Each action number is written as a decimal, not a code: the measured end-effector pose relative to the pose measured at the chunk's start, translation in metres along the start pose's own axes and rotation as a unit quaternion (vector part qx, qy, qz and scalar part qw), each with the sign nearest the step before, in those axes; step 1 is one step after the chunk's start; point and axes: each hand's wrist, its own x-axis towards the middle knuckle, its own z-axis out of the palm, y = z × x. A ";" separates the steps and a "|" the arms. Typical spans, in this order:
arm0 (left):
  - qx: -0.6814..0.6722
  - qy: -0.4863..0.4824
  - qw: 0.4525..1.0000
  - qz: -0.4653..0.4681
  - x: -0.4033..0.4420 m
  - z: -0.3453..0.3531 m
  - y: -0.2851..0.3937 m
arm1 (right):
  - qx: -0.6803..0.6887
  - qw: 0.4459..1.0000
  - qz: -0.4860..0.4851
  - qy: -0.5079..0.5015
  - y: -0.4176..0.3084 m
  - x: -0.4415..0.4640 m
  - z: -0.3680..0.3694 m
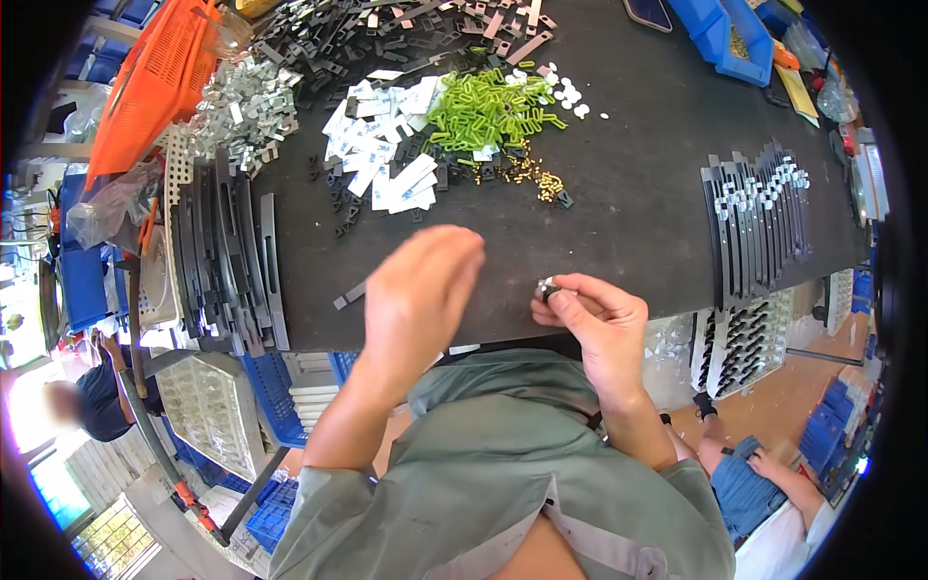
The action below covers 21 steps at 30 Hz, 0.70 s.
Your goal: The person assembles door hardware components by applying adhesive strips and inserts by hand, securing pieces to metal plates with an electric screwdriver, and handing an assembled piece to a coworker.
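My right hand (607, 319) is closed, its thumb and fingertips pinching a small black and silver part (546, 289) above the near edge of the table. My left hand (418, 287) is raised over the table to the left of it, smeared by motion, so whether it holds anything cannot be made out. A short grey strip (350, 296) lies beside and partly behind my left hand. Beyond the hands are piles of green oval rings (493, 111), white adhesive pads (372, 145), tiny brass pieces (549, 186) and small black clips (350, 201).
Long dark strips (227, 251) lie at the table's left; strips with silver clips (759, 208) line its right. Silver metal clips (246, 106) form a heap near an orange basket (155, 82). A blue bin (739, 43) stands far right. Other people sit at both sides.
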 end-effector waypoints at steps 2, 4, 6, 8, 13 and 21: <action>0.038 -0.020 0.995 -0.092 0.010 0.002 -0.014 | -0.003 1.000 -0.006 0.011 -0.001 0.002 0.001; 0.074 -0.013 0.995 -0.068 0.019 0.009 -0.025 | 0.003 0.999 -0.022 0.023 0.002 0.004 -0.002; 0.135 -0.019 0.989 -0.054 0.024 0.016 -0.029 | 0.008 0.999 -0.042 0.032 0.005 0.002 -0.002; 0.134 -0.026 0.989 -0.053 0.025 0.018 -0.033 | -0.009 0.996 -0.075 0.050 0.006 0.001 -0.003; 0.133 -0.067 0.988 -0.043 0.018 0.011 -0.026 | 0.036 0.999 -0.033 0.020 0.006 0.003 -0.010; -0.083 -0.111 0.986 -0.095 0.006 -0.007 0.009 | 0.126 0.987 0.099 -0.023 -0.002 0.008 0.002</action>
